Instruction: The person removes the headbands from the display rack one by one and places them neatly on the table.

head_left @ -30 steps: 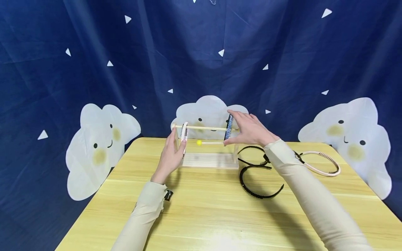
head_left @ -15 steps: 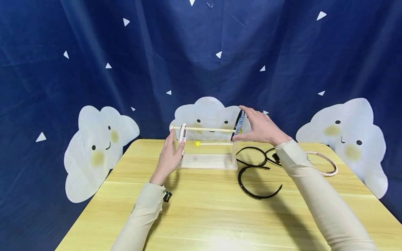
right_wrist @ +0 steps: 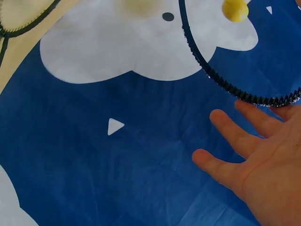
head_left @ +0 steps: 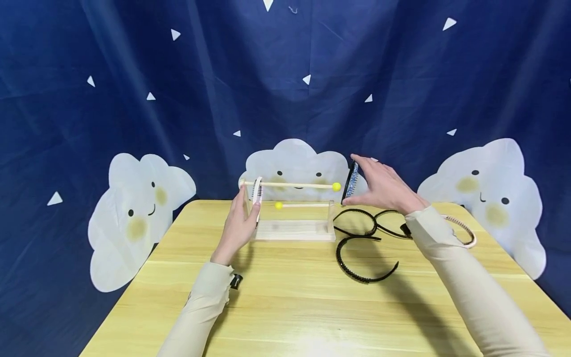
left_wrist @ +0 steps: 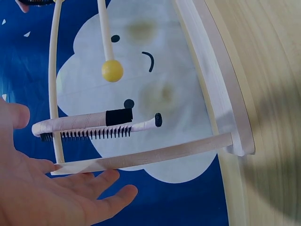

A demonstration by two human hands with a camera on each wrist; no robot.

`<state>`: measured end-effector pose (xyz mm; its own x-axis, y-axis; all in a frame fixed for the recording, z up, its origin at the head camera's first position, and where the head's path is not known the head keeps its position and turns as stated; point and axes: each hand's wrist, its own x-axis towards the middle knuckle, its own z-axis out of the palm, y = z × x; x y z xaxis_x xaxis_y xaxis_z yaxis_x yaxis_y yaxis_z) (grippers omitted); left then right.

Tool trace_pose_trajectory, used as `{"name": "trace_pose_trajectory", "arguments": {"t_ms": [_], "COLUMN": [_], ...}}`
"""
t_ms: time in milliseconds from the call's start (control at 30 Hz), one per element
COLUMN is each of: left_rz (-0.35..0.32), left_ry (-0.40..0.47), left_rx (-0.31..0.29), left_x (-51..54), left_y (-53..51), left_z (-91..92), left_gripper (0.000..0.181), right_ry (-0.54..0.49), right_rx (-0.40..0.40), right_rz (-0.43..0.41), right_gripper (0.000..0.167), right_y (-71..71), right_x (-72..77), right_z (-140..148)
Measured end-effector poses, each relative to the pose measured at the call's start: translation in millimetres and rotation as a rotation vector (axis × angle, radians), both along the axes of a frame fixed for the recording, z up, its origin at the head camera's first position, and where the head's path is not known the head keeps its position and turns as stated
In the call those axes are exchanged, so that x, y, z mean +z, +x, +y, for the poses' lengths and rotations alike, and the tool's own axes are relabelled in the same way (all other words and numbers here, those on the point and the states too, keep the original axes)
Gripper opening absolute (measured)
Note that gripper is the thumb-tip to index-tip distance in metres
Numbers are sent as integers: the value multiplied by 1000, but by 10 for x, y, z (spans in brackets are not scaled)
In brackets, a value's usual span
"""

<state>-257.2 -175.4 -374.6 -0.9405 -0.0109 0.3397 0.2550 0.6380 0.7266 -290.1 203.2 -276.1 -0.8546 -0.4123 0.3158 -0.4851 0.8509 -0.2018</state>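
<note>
A wooden headband stand (head_left: 294,229) has two rods, the upper rod (head_left: 294,185) and a lower one, each tipped with a yellow ball. My left hand (head_left: 237,225) is at its left upright (left_wrist: 141,154), fingers touching the wood, thumb apart. Around the upper rod near that upright hangs a pale pink headband (left_wrist: 77,123) with black teeth. Just right of the upper rod's ball (head_left: 336,187), my right hand (head_left: 383,186) pinches a blue glittery headband (head_left: 352,181) between thumb and fingers. In the right wrist view its curve is clear of the ball, and the thumb is hardly visible.
Black headbands (head_left: 357,223) lie on the table right of the stand, one open-ended band (head_left: 363,277) nearer me. A pink headband (head_left: 464,229) lies farther right, partly behind my right sleeve. A blue curtain (head_left: 285,89) with clouds hangs behind the table.
My right hand has moved right with the blue headband, drawing it along the upper rod and off past the yellow ball. The left hand stays at the stand's upright.
</note>
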Motion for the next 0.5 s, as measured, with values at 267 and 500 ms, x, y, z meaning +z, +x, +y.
{"name": "trace_pose_trajectory", "arguments": {"t_ms": [267, 500], "left_rz": [3, -9], "left_ry": [-1, -5], "left_rx": [-4, -2], "left_x": [-6, -5], "left_y": [-2, -7], "left_z": [-1, -7], "left_gripper": [74, 74], "right_ry": [127, 277], "right_rx": [8, 38], "right_rz": [68, 142], "right_gripper": [118, 118], "right_y": [170, 365], "right_x": [-80, -193], "right_z": [189, 357]}}
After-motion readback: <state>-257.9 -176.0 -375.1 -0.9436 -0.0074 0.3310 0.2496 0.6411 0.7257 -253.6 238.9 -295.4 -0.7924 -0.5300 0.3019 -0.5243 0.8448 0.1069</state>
